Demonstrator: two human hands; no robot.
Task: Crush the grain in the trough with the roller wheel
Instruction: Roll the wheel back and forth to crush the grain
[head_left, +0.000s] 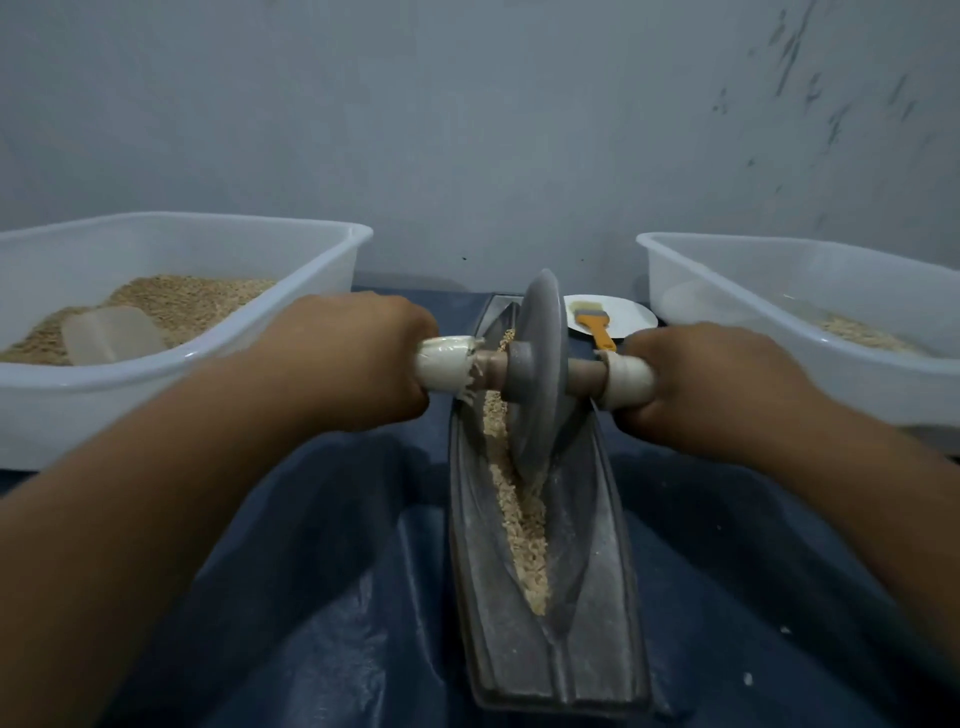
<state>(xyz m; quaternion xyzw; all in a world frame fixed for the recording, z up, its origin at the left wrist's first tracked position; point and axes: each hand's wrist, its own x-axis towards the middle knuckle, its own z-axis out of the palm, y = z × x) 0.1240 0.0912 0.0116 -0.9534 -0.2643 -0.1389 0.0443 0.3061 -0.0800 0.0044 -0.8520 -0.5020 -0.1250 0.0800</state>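
A long grey metal trough (592, 545) runs away from me down the middle of a blue cloth. Tan grain (524, 525) lies along its groove. A grey roller wheel (540, 364) stands upright in the groove toward the far half, on a wooden axle with white-wrapped ends. My left hand (358, 358) grips the left wrapped handle (447, 364), and my right hand (711, 384) grips the right wrapped handle (628, 382). Both sets of fingers are curled under and hidden.
A white tub (208, 358) at the left holds tan grain and a clear scoop (111, 332). Another white tub (779, 332) at the right holds a little grain. Behind the wheel a white plate (623, 312) carries an orange-handled brush (597, 330). A grey wall stands close behind.
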